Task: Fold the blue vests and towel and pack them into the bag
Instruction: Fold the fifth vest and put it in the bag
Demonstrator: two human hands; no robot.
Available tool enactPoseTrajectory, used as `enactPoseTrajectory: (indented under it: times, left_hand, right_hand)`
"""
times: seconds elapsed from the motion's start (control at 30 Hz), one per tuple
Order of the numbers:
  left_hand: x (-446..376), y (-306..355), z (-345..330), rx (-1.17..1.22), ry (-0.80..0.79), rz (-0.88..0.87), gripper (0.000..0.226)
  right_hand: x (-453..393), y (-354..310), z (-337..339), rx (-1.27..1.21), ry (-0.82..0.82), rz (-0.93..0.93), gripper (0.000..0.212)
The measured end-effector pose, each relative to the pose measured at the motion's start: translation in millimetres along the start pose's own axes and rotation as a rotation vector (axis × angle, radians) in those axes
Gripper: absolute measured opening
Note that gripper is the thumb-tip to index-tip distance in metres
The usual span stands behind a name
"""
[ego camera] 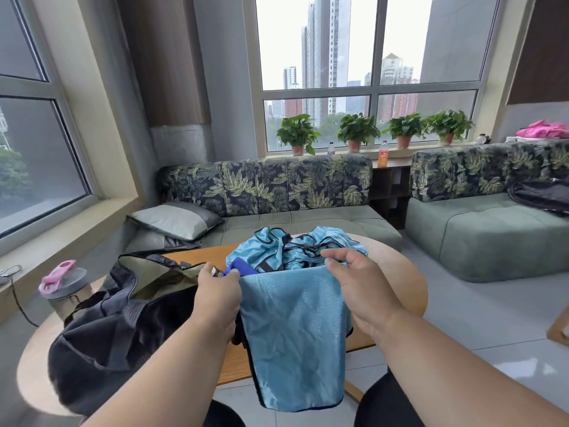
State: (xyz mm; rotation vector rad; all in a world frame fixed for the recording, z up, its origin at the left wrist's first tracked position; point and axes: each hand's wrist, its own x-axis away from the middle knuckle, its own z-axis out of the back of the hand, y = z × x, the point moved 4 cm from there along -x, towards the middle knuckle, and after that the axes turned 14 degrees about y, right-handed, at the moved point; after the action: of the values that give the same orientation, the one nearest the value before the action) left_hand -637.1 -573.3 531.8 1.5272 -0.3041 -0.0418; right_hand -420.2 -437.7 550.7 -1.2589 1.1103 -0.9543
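So I've got one light blue vest (292, 328) pinched by its top edge, left hand (219, 295) on one corner and right hand (361, 288) on the other, both grips closed tight on the fabric. It hangs off the near edge of the tabletop (397, 282) and down over my lap.

Tip for this bit, I reckon: keep the top edge taut and level between the two hands so the sides line up, then bring one corner across to the other for a clean half fold. The stuff looks thin and slippery, so it'll likely slide out of a loose pinch.

The vest is shiny, a bit creased, with dark trim round the edges. The rest of the blue vests (295, 251) sit in a crumpled heap just behind it, with something darker blue (238, 266) poking out beside them, maybe the towel. The black bag (120, 328) is open on my left, touching my forearm.
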Motion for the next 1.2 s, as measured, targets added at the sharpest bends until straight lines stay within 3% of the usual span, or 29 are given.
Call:
enactPoseTrajectory:
  times: [0.07, 0.13, 0.23, 0.3, 0.4, 0.53, 0.63, 0.73, 0.83, 0.93, 1.03, 1.2]
  left_hand:
    - [8.1, 13.4, 2.3, -0.020, -0.065, -0.075, 0.067]
    - [12.7, 19.3, -0.2, -0.056, -0.228, -0.080, 0.056]
    - [15.6, 19.6, -5.4, -0.200, -0.447, -0.070, 0.048]
    - [15.6, 28.4, -9.2, -0.520, -0.476, -0.301, 0.055]
    - [13.2, 43.4, -25.6, -0.969, -0.427, -0.648, 0.048]
    - [6.2, 65.6, -68.7, -1.161, -0.374, -0.893, 0.028]
    - [-0.3, 89.7, -105.8, -1.166, -0.305, -1.037, 0.016]
    - [-9.9, 119.5, -137.7, -1.078, -0.216, -1.141, 0.035]
    - [-15.1, 149.3, -154.5, -0.912, -0.150, -1.254, 0.036]
    - [-12.3, 153.4, -153.9, -0.734, -0.076, -1.352, 0.021]
    - [-17.5, 113.3, -147.4, -0.655, -0.058, -1.373, 0.011]
    - [-34.5, -27.4, -113.4, -0.802, -0.219, -1.177, 0.012]
  right_hand:
    - [2.0, -5.4, 2.2, -0.034, -0.020, -0.025, 0.018]
    - [-0.1, -9.5, 5.4, -0.047, -0.086, -0.071, 0.016]
    - [-6.8, -12.6, 12.5, -0.014, -0.321, -0.148, 0.028]
    - [-17.3, -11.5, 19.0, 0.105, -0.418, -0.144, 0.041]
    - [-38.8, -14.1, 24.0, 0.339, -0.428, -0.031, 0.047]
    - [-73.3, -35.9, 27.0, 0.667, -0.308, 0.133, 0.047]
    - [-102.9, -60.3, 28.8, 0.811, -0.238, 0.225, 0.035]
    - [-130.8, -94.4, 32.1, 0.830, -0.171, 0.330, 0.016]
    - [-150.1, -127.8, 40.4, 0.837, -0.054, 0.443, 0.015]
    - [-148.2, -129.0, 50.5, 0.791, 0.025, 0.502, 0.019]
    - [-137.0, -77.9, 55.2, 0.753, -0.014, 0.433, 0.019]
    - [-87.8, 60.0, 51.0, 0.937, -0.193, 0.284, 0.036]
